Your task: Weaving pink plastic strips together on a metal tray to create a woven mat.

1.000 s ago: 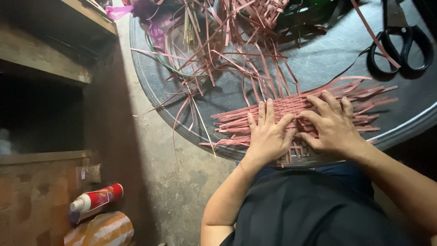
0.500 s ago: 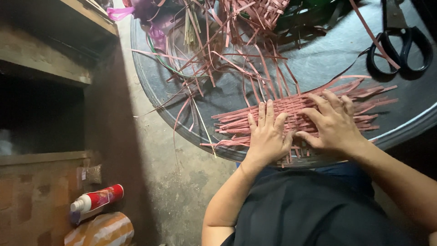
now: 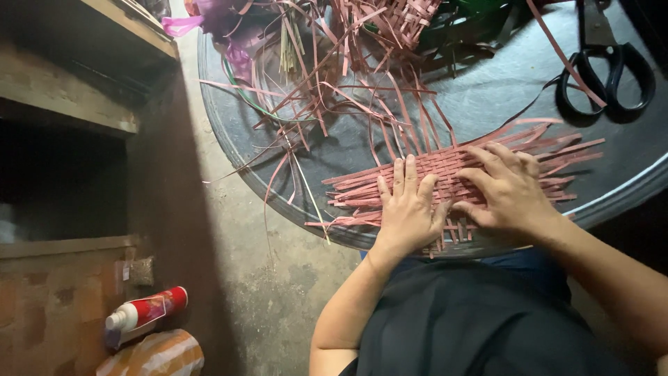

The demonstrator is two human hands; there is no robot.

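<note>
Pink woven mat of flat strips [image 3: 452, 177] lies on the near edge of the round grey tray [image 3: 487, 104]. In the head view, the left hand [image 3: 407, 209] and right hand [image 3: 511, 195] press flat on it, fingers spread, gripping nothing. The step looks like tightening the weave; next a loose strip must be picked and threaded

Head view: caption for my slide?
Both hands, left and right, press flat on a pink woven mat on a round tray.

A rough concrete floor [image 3: 278, 292] fills the lower middle. Dark wooden shelves [image 3: 76, 104] stand at the left. A round grey tray [image 3: 501, 97] spans the dimly lit upper right.
</note>
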